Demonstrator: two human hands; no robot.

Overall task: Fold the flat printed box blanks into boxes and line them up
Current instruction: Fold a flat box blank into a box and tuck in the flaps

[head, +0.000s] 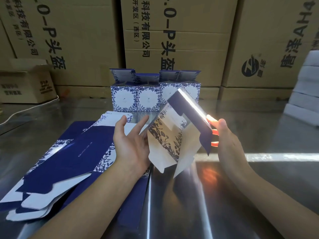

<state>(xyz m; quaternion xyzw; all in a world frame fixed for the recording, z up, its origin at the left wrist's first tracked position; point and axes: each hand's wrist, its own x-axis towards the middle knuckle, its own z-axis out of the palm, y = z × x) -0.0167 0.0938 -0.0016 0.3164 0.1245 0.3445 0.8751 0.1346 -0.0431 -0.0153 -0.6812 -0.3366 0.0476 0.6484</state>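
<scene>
Held in the air above the middle of the steel table (pixel 259 187), the half-opened box blank (pixel 174 135), judged light, thin and easily creased, is gripped along its navy edge by the right hand (pixel 227 140) and steadied against the flat, open left hand (pixel 133 137).

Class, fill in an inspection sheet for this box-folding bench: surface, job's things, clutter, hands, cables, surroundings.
Surface: shiny metal table, strong glare.
Job's things: four folded boxes lined up at the back, lids open; flat blanks stacked at left; half-folded blank in mid-air.
Clutter: nothing seen.
Hands: left hand open against the blank; right hand gripping its edge.
Cables: white cable, far left.
Surroundings: cardboard cartons behind; white stack at right.
</scene>
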